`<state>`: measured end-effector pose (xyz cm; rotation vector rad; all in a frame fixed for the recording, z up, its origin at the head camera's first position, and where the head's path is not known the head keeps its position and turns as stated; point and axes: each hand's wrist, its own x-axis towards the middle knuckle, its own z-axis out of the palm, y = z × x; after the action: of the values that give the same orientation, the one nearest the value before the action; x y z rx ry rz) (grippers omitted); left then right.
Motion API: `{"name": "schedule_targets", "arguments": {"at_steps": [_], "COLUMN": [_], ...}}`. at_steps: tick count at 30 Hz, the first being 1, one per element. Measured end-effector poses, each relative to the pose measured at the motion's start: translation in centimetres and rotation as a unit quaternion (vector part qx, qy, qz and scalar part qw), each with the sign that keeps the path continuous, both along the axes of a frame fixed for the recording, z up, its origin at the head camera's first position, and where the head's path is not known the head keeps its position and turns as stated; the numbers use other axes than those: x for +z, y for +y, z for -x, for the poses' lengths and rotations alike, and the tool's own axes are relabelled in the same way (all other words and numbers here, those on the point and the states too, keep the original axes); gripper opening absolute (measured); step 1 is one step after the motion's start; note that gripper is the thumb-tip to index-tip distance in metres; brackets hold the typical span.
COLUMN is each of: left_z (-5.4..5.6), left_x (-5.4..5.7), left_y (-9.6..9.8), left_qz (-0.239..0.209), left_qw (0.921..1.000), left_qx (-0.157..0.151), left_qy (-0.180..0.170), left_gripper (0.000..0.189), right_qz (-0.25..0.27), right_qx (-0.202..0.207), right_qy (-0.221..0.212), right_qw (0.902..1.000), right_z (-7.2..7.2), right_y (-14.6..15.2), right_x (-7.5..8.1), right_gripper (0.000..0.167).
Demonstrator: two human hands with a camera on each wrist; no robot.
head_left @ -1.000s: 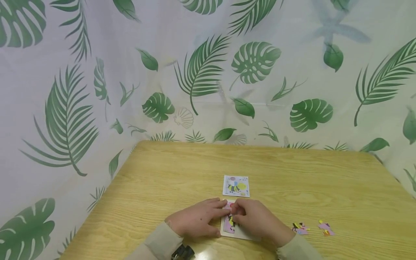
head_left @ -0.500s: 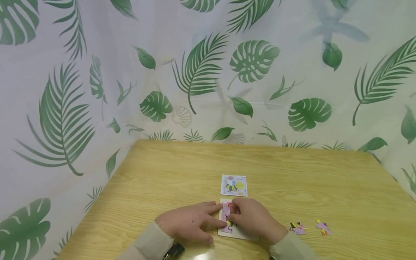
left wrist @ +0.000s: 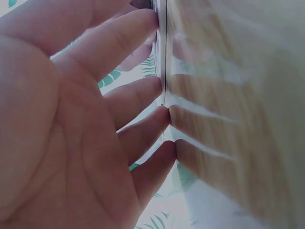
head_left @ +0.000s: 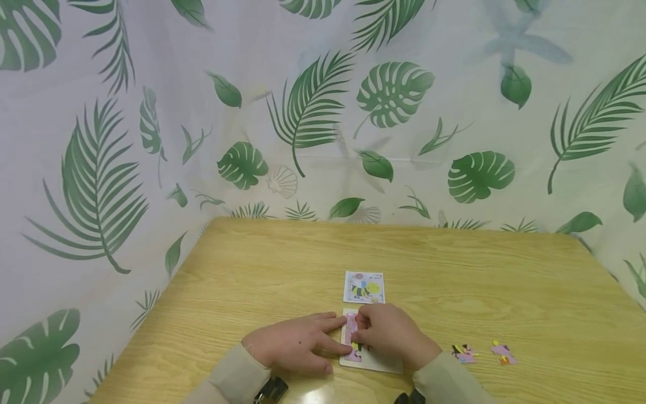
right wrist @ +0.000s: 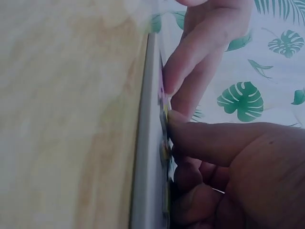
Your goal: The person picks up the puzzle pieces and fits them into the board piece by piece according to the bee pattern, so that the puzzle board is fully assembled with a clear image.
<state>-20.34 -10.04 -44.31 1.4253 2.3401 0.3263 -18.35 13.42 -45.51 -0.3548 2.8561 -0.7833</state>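
Note:
A pale puzzle board (head_left: 375,365) lies on the table with pink, bee-patterned puzzle pieces (head_left: 351,353) along its left side. My left hand (head_left: 298,342) reaches in from the left, its fingers spread and fairly straight. Two of its fingertips press on the fitted pieces; in the left wrist view the other fingertips (left wrist: 167,114) touch the tabletop beside the board. From the right, my right hand (head_left: 391,334) bends over the board with curled fingers. Its thumb and fingers pinch a puzzle piece (right wrist: 165,151) low against the board, mostly hidden by the hand.
Just beyond the board lies a square picture card (head_left: 364,287) with a bee on it. Two groups of loose puzzle pieces (head_left: 464,353), (head_left: 503,352) lie to the right on the wooden table (head_left: 282,258). A leaf-patterned curtain (head_left: 313,191) closes off the back and left.
My left hand has shifted, a fingertip now lower on the fitted pieces and its thumb off the board. The right hand stays bent over the same spot, with only slight movement.

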Motion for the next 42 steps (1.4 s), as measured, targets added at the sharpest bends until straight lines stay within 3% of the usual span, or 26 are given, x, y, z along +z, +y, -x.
{"name": "schedule_targets", "arguments": {"at_steps": [9,14,19,29,35,42], "left_z": [0.0,-0.1,-0.4,-0.6,-0.8,-0.7], "left_x": [0.2,0.2,0.3,0.3,-0.1,-0.4], "left_y": [0.2,0.1,0.2,0.5,0.6,0.7], "left_qz": [-0.004,0.000,-0.016,-0.023,-0.020,-0.019], "left_qw": [0.9983,0.9977,0.9960,0.9971,0.9990,0.9987], "left_qx": [-0.016,-0.003,0.000,-0.008,0.004,0.008], "left_qy": [0.056,0.067,0.088,0.072,0.040,0.047], "left_gripper": [0.043,0.052,0.053,0.054,0.055,0.051], "right_qz": [0.004,0.033,0.040,0.078,0.076,0.059], "right_qx": [0.025,0.061,0.071,0.063,0.050,0.009], "right_qy": [-0.005,-0.002,0.004,0.003,-0.001,-0.009], "right_qw": [0.9997,0.9976,0.9966,0.9950,0.9959,0.9982], "right_z": [0.0,-0.3,-0.3,-0.5,-1.4,-2.7], "right_y": [0.1,0.6,0.5,1.9,4.8,9.7], "right_x": [0.3,0.1,-0.2,-0.3,0.8,2.3], "right_gripper": [0.030,0.026,0.027,0.019,0.012,0.009]}}
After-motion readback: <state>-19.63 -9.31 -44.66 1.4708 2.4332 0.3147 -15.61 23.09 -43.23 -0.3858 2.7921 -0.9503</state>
